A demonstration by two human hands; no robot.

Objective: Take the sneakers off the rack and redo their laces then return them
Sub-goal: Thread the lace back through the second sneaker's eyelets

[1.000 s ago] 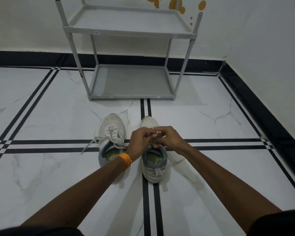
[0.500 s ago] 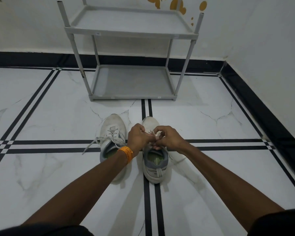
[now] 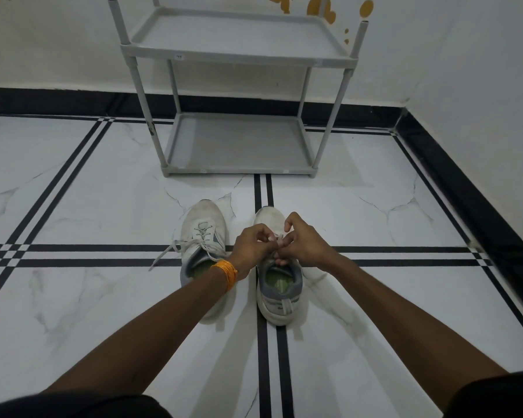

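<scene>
The right hand (image 3: 302, 244) has lifted its fingers; both it and the left hand (image 3: 251, 247) pinch the white lace (image 3: 280, 238), tightening the right white mesh sneaker (image 3: 277, 285).

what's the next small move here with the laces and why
Probably draw the lace ends apart to snug the knot: both hands, left hand and right hand, pinch the laces over the right sneaker, while the left sneaker has its lace trailing loose.

Both hands, left hand (image 3: 251, 247) and right hand (image 3: 304, 244), pinch the right sneaker's (image 3: 280, 285) lace (image 3: 279, 239).
</scene>
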